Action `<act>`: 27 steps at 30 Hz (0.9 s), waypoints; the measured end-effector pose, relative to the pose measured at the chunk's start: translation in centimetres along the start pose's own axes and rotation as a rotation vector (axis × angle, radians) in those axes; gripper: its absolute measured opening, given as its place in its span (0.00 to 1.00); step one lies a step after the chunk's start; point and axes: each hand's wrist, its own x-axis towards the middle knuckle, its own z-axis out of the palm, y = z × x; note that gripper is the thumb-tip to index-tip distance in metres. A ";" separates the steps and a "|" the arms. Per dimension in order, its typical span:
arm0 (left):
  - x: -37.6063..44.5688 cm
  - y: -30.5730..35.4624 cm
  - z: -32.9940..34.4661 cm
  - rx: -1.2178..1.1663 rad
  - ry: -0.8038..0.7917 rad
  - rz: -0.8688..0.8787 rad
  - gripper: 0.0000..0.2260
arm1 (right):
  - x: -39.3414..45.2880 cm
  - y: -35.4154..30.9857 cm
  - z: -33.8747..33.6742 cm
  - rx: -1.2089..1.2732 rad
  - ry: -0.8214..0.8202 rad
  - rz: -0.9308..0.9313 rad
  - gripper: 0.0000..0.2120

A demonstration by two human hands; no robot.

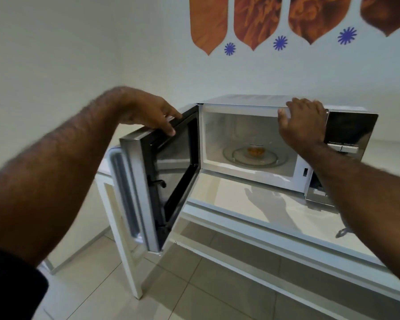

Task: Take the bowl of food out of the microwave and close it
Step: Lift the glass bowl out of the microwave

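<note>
Left hand (148, 112) holds one door (171, 162), right hand (303, 121) one microwave (240, 101), one bowl (255, 150) inside

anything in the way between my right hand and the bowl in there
Nothing visible. The door, held by the left hand, is swung wide to the left, leaving the opening clear. The bowl sits alone on the turntable; the right hand holds the top front edge of the microwave, above the opening.

views: 1 | head-worn, wide-angle | faces forward and down | near, above open microwave (247, 101) on counter (217, 190)
</note>
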 end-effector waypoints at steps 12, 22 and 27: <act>3.6 1.0 2.5 0.714 0.198 -0.182 0.26 | -5.5 -1.9 3.4 0.214 -0.033 -0.091 0.17; 13.6 7.9 13.6 -0.614 0.649 0.010 0.19 | -4.6 -1.0 7.7 0.624 -0.207 0.626 0.15; 21.6 10.0 16.4 -1.223 0.458 -0.136 0.24 | -3.7 -0.6 11.8 0.939 -0.311 0.997 0.18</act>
